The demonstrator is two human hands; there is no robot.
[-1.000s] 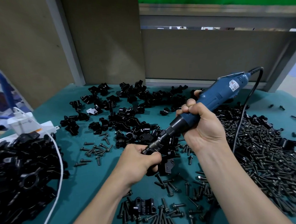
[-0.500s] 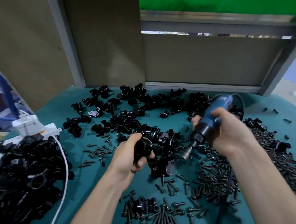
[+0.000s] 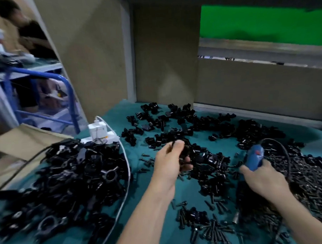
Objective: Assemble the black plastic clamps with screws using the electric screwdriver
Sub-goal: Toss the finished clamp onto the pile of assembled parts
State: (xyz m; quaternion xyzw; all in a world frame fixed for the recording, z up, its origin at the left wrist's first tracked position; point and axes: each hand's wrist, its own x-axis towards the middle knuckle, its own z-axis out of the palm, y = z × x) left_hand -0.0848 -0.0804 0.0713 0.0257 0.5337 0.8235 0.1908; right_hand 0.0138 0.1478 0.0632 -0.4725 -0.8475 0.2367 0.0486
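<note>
The left hand (image 3: 169,162) is closed around a black clamp (image 3: 184,152), fingers curled under it and thumb on top, in front of a spread of loose clamps (image 3: 186,124) that covers the middle and far part of the teal tabletop (image 3: 138,184). The picture is blurred, so the clamp's details cannot be made out. The right hand (image 3: 264,181) grips the blue electric screwdriver (image 3: 254,158) around its body, with the blue end pointing away and up and the dark end angled down toward the near edge. Its black cord (image 3: 283,154) loops up and over to the right. A thick heap of screws (image 3: 316,189) lies beside and under that hand on the right, and more scattered screws (image 3: 211,229) lie near the front edge between the two forearms. On the left sits a large pile of black clamps (image 3: 76,179), with a white cable (image 3: 126,177) curving along its right side from a white charger (image 3: 99,130) behind it. A cardboard box (image 3: 20,141) stands at the far left.
</note>
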